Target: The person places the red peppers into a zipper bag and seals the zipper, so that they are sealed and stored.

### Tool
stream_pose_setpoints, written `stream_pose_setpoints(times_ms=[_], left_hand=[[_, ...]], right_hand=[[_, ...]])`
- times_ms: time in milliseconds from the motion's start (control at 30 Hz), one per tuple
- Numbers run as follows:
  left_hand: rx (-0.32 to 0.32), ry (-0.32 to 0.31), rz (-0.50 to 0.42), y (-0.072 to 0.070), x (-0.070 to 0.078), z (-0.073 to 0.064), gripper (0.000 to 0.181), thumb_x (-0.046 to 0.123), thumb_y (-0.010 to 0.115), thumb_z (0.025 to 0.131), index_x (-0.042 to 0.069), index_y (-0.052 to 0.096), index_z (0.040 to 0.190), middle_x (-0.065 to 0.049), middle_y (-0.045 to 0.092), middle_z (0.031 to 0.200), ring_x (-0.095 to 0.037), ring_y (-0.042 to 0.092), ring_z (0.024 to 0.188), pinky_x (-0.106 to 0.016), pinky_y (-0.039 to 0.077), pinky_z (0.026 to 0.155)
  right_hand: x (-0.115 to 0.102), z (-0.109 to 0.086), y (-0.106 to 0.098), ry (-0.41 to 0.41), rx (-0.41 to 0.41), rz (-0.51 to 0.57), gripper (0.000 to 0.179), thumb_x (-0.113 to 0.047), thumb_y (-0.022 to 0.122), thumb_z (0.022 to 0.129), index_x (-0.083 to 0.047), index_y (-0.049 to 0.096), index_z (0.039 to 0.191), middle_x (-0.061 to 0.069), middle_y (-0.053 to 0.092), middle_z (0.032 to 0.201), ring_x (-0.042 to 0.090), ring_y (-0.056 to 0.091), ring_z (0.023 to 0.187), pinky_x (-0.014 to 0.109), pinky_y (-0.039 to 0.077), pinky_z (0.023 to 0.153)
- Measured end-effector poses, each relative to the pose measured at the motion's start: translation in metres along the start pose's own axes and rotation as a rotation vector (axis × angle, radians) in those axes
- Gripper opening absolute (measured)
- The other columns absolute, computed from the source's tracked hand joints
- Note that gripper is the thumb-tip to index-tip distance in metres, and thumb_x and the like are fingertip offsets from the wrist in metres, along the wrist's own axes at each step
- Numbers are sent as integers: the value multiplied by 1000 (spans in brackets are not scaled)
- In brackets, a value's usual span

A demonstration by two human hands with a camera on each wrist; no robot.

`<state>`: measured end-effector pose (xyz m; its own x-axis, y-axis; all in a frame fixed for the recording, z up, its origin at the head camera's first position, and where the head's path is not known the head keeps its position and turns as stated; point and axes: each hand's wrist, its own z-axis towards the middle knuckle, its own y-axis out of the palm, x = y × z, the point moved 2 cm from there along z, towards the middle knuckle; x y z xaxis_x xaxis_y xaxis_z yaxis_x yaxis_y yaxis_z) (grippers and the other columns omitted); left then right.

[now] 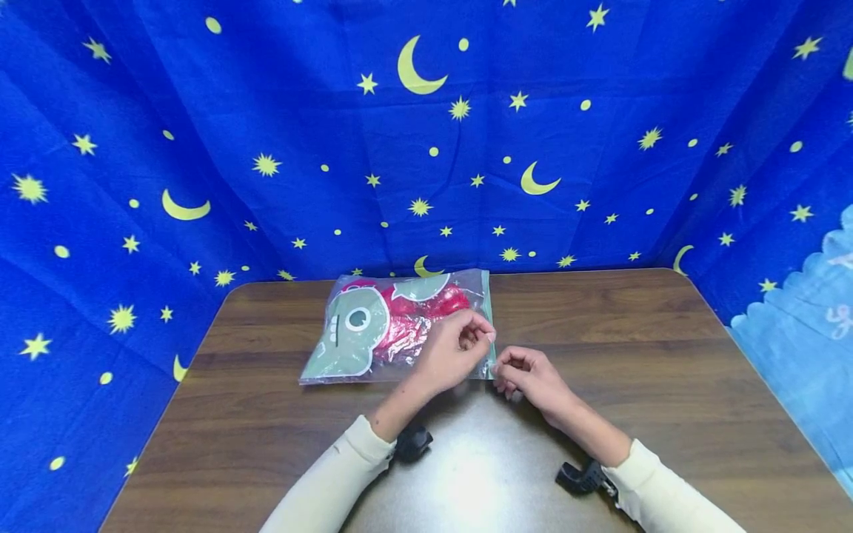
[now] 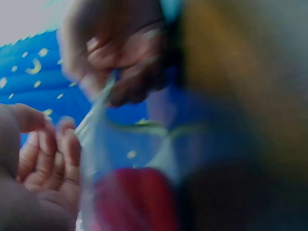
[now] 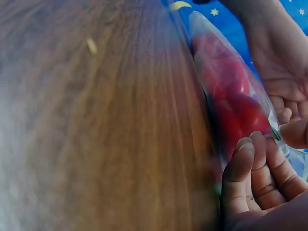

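A clear plastic zip bag (image 1: 406,326), printed with a green cartoon dinosaur, lies at the back of the table. Shiny red rounded things (image 3: 236,91) show through its plastic. My left hand (image 1: 456,348) reaches over the bag's right part and pinches its green-edged mouth between thumb and fingertips. Lower along that edge, my right hand (image 1: 533,377) grips the near corner with thumb and curled fingers. Both hands sit close together, the left hand (image 2: 48,168) beside the bag's edge and the right hand (image 2: 115,53) beyond it in the left wrist view.
The brown wooden table (image 1: 633,355) reaches back to a blue curtain (image 1: 333,148) with yellow moons and stars. A light blue cloth (image 1: 806,333) hangs at the right. Black wrist mounts (image 1: 580,480) sit under the cream sleeves.
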<state>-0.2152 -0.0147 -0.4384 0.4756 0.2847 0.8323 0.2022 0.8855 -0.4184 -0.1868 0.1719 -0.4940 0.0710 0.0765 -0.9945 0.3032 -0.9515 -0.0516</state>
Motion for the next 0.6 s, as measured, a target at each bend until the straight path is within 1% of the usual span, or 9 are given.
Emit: stream_pose_setpoints(times_ms=[100, 200, 267, 300, 367, 433, 467, 533, 600], left_hand=[[-30, 98, -12, 7, -4, -13, 5, 11, 72, 98, 6, 72, 101, -1, 68, 88, -4, 61, 75, -21, 57, 66], [-57, 175, -17, 11, -6, -25, 5, 12, 71, 99, 8, 72, 99, 1, 67, 85, -2, 59, 73, -20, 55, 63], [-87, 204, -27, 12, -7, -30, 5, 13, 71, 99, 9, 72, 97, 1, 66, 84, -1, 58, 73, -20, 55, 63], [-114, 215, -35, 12, -7, -32, 5, 13, 71, 100, 10, 73, 97, 2, 66, 84, -1, 58, 74, -20, 56, 64], [-191, 214, -46, 13, -6, -35, 6, 15, 70, 101, 11, 73, 98, 3, 68, 86, 0, 60, 76, -20, 57, 67], [-314, 175, -92, 15, -6, -36, 7, 16, 69, 103, 10, 74, 101, 1, 71, 86, 1, 63, 76, -21, 59, 70], [-389, 146, -125, 18, -6, -37, 10, 16, 68, 104, 8, 74, 104, 0, 73, 88, -1, 66, 77, -23, 61, 71], [-557, 44, -212, 23, -8, -39, 16, 17, 65, 106, 4, 72, 112, -5, 76, 92, -5, 72, 79, -28, 64, 73], [-698, -72, -302, 29, -11, -42, 21, 14, 63, 107, -1, 70, 119, -12, 77, 95, -10, 75, 79, -33, 65, 74]], right_hand=[[-1, 2, -1, 4, 2, 32, 13, -7, 63, 102, 4, 66, 96, 7, 68, 81, 16, 66, 73, 26, 58, 62], [-2, 2, -2, 10, -2, 59, 13, -9, 62, 104, -1, 68, 97, 7, 68, 82, 16, 66, 74, 26, 58, 62], [-2, 3, -2, 18, -2, 70, 12, -8, 61, 104, -2, 68, 97, 5, 69, 82, 15, 65, 73, 26, 57, 62], [-1, 2, -2, 22, -2, 69, 12, -8, 61, 104, -3, 68, 97, 4, 69, 82, 14, 64, 71, 25, 56, 62], [-1, 2, -2, 26, 0, 60, 11, -9, 61, 104, -3, 68, 98, 1, 68, 79, 11, 62, 68, 23, 53, 60], [-1, 2, -2, 23, 8, 47, 12, -9, 62, 104, -3, 69, 97, -2, 68, 77, 9, 61, 68, 22, 51, 60], [0, 2, -2, 19, 14, 38, 12, -10, 63, 104, -3, 69, 97, -2, 67, 77, 9, 61, 68, 21, 50, 61], [0, 2, -2, 10, 15, 35, 13, -11, 64, 104, 0, 69, 99, -2, 68, 78, 9, 63, 70, 21, 50, 63], [0, 2, -3, 5, 12, 45, 15, -11, 65, 103, 4, 68, 100, 1, 71, 81, 10, 65, 73, 22, 54, 66]])
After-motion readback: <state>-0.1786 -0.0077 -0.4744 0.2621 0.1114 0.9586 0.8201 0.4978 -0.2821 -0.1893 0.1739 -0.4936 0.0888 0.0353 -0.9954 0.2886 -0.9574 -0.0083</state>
